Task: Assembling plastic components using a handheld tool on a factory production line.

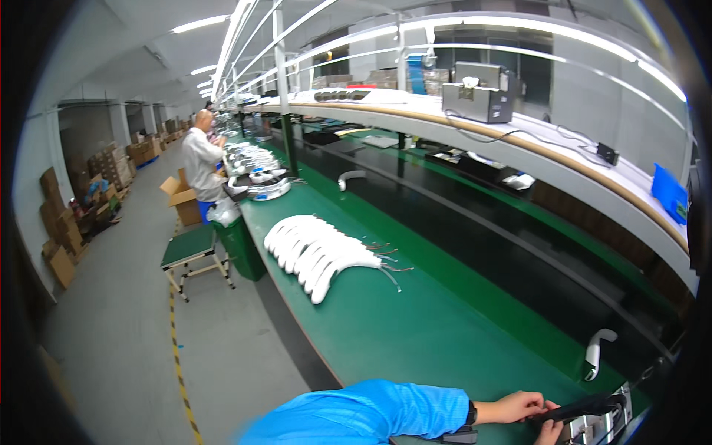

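Note:
My left arm, in a bright blue sleeve with a black band at the wrist, reaches across to the lower right. My left hand (519, 406) is closed, fingertips pinched at the near end of a long black object (589, 408) whose kind I cannot make out. Just below it, my right hand (549, 432) has its fingers against the same end; only part of this hand shows. Beneath and beside the black object is a silvery metal fixture (593, 429), partly cut off by the dark rim. A curved white and grey piece (595, 354) stands behind it.
A row of curved white parts (319, 252) with thin wires lies on the green bench (371, 334). Farther left are a coworker (202, 167), a green bin (241, 248) and a stool (194, 248). A shelf (549, 141) holding a grey box-shaped device (478, 100) runs above the bench.

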Demonstrator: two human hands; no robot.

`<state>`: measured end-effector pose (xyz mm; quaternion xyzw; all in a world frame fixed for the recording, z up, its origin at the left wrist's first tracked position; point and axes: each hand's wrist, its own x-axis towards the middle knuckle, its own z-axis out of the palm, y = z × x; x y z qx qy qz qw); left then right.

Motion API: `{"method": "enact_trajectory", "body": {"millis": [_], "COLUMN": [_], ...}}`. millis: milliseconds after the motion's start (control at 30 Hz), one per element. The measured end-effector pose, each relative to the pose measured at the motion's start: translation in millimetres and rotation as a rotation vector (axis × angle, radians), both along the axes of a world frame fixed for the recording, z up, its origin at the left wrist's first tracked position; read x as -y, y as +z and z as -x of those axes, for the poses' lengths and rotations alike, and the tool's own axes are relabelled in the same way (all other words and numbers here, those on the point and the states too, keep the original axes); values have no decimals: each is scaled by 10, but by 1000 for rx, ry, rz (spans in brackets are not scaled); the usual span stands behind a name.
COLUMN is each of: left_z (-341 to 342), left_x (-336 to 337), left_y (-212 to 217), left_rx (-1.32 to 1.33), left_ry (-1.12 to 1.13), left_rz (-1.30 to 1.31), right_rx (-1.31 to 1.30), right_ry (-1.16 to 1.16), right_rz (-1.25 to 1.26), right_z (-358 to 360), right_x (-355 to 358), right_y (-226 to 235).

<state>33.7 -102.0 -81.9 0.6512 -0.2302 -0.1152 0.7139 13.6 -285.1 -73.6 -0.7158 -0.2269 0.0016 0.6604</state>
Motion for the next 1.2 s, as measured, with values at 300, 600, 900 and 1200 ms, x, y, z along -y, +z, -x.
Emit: {"method": "enact_trajectory", "body": {"millis": [300, 600, 900, 1200], "left_z": [-39, -35, -37, -3], "left_x": [-94, -91, -101, -101], "left_y": [-40, -52, -22, -63], "left_rx": [8, 28, 25, 41], "left_ry": [16, 20, 9, 5], "left_rz": [-21, -53, -54, -57], "right_rx": [8, 36, -44, 1], "right_ry": [-29, -44, -47, -30], "right_rz": [22, 46, -88, -25], "right_z": [-61, 16, 17, 17], "right_x": [-71, -135, -122, -112], "right_y": [-67, 90, 46, -5]}}
